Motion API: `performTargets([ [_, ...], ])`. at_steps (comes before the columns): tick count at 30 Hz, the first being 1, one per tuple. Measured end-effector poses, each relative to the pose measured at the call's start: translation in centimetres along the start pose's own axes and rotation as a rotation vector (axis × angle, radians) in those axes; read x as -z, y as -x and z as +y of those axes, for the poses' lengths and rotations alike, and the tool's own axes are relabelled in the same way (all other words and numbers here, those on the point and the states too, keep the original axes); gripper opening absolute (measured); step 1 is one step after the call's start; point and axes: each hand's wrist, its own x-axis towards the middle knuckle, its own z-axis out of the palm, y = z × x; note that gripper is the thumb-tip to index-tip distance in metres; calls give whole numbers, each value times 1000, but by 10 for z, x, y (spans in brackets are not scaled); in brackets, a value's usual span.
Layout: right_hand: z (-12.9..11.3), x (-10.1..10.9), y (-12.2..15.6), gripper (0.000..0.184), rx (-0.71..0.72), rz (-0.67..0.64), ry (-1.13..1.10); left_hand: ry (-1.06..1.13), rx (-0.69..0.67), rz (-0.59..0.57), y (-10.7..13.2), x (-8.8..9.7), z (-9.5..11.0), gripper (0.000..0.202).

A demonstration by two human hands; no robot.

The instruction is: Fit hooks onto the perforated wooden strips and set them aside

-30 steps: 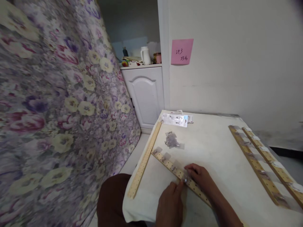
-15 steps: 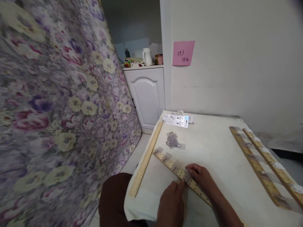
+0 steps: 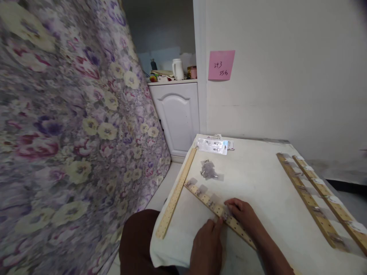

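Note:
A narrow wooden strip (image 3: 205, 199) with rows of holes lies slantwise across the white-covered table. Along it sit several small metal fittings with clear plastic pieces (image 3: 203, 188). My left hand (image 3: 207, 244) is closed at the strip's near edge, thumb and forefinger against a metal fitting (image 3: 224, 216). On the far side, my right hand (image 3: 243, 214) pinches the clear plastic piece joined to that fitting; its fingertips partly hide it. Farther back lies a heap of similar fittings (image 3: 208, 170) in clear plastic.
A bare perforated strip (image 3: 176, 194) runs along the table's left edge. Two filled strips (image 3: 308, 198) lie at the right. Clear blister packaging (image 3: 212, 146) rests at the back. A floral curtain (image 3: 86, 126) hangs at the left, and a wall (image 3: 272, 95) stands behind the table.
Both hands stay at the same fitting with hardly any movement. The whole view has shifted very slightly.

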Motion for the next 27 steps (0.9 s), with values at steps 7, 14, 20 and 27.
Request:
performTargets([
  [7, 1, 0, 1, 30, -3, 6, -1, -16, 3, -5, 1, -2, 0, 64],
  [14, 1, 0, 1, 31, -3, 7, 0, -34, 21, -22, 1, 3, 3, 63],
  [20, -3, 1, 2, 31, 6, 27, 21, -27, 12, -25, 3, 3, 3, 66],
  [27, 0, 0, 2, 30, -5, 17, -2, -14, -10, 3, 2, -1, -1, 64],
])
